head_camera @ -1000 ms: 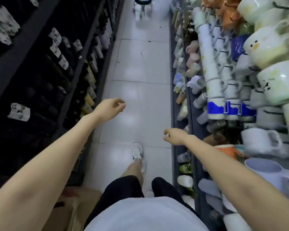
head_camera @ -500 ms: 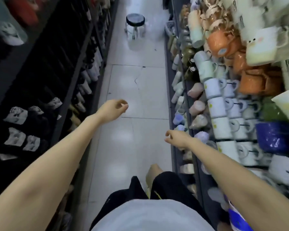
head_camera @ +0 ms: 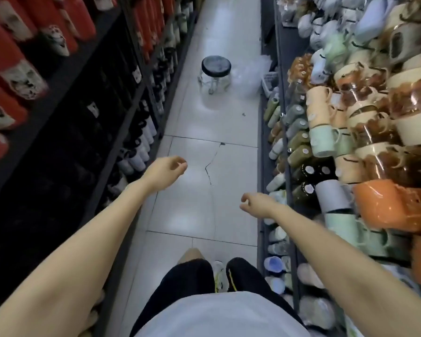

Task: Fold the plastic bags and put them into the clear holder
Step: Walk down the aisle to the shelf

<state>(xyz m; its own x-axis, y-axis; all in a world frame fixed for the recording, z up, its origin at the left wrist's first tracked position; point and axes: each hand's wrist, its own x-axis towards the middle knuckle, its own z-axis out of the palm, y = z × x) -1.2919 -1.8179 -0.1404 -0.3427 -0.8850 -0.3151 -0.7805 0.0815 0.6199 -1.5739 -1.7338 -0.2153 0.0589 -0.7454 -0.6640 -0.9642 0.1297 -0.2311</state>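
Tall shelves of bottles [head_camera: 58, 98] stand left of the round black stool [head_camera: 216, 65], shelves of mugs [head_camera: 350, 147] right of it, all on a tiled floor [head_camera: 204, 122]. A translucent heap [head_camera: 252, 74], perhaps plastic bags, lies just right of the stool, well apart from both hands. On the near side of the stool, the left hand [head_camera: 164, 171] and right hand [head_camera: 258, 204] hang empty, fingers loosely curled

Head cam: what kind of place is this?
Probably a housewares shop aisle: stacked mugs fill the right side, rows of red bottles the left, with a tiled floor between them and a stool further down.
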